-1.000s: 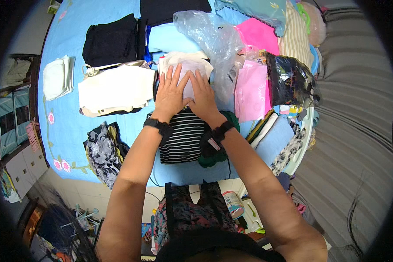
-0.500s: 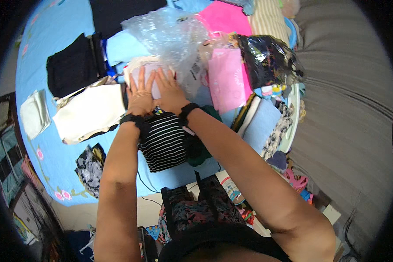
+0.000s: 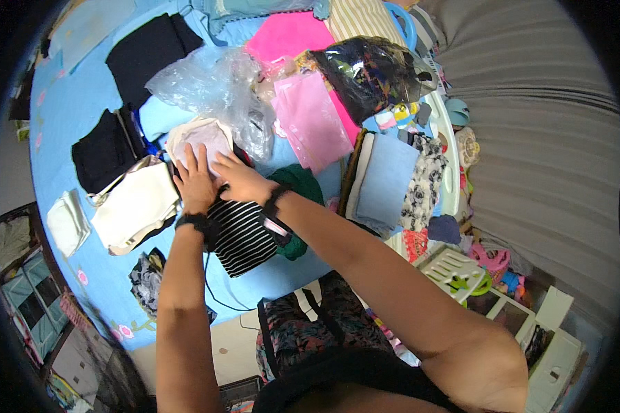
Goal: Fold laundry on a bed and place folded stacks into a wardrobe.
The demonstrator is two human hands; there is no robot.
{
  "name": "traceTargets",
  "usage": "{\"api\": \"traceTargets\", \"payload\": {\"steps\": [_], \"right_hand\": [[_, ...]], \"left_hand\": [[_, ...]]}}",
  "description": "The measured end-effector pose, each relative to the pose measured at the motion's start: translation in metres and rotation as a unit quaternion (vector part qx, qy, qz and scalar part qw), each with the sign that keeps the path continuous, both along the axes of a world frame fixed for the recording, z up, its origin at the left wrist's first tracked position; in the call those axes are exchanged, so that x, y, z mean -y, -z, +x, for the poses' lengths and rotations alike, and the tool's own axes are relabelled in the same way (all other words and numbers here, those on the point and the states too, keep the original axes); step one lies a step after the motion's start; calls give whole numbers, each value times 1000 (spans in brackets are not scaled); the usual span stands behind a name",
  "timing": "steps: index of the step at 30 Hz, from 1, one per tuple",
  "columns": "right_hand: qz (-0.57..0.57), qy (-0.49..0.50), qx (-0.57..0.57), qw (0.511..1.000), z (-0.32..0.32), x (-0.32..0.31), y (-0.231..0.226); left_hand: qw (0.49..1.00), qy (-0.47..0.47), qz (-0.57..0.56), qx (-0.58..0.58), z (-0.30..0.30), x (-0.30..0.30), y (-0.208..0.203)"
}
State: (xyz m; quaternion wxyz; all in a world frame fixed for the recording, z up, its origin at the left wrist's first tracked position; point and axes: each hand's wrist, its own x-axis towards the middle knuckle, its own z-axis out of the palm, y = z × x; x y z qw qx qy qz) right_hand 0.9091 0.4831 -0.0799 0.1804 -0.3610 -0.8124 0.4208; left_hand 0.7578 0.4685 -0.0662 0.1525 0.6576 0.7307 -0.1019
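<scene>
Both hands have stayed flat on the pale folded garment [image 3: 203, 138]: left hand [image 3: 194, 180] and right hand [image 3: 239, 180], fingers spread, seemingly pressing it above the striped top [image 3: 241, 237].

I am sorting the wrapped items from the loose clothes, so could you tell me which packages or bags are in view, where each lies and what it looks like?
Clear plastic bag: crumpled, empty-looking, beyond both hands.
Pink flat packet: rectangular, glossy, right of the clear bag.
Dark patterned packet: shiny wrap, bulging, behind the pink one.
White folded packet: under the left hand and right hand.
</scene>
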Motion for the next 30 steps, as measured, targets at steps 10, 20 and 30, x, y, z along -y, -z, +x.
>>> {"api": "traceTargets", "payload": {"steps": [10, 20, 30], "right_hand": [[-295, 210, -77, 929, 187, 147, -85], [-202, 373, -178, 888, 243, 116, -151], [-308, 185, -417, 835, 253, 75, -276]], "left_hand": [[596, -462, 43, 655, 102, -84, -71], [653, -313, 103, 682, 137, -64, -208], [590, -339, -27, 732, 127, 123, -352]]}}
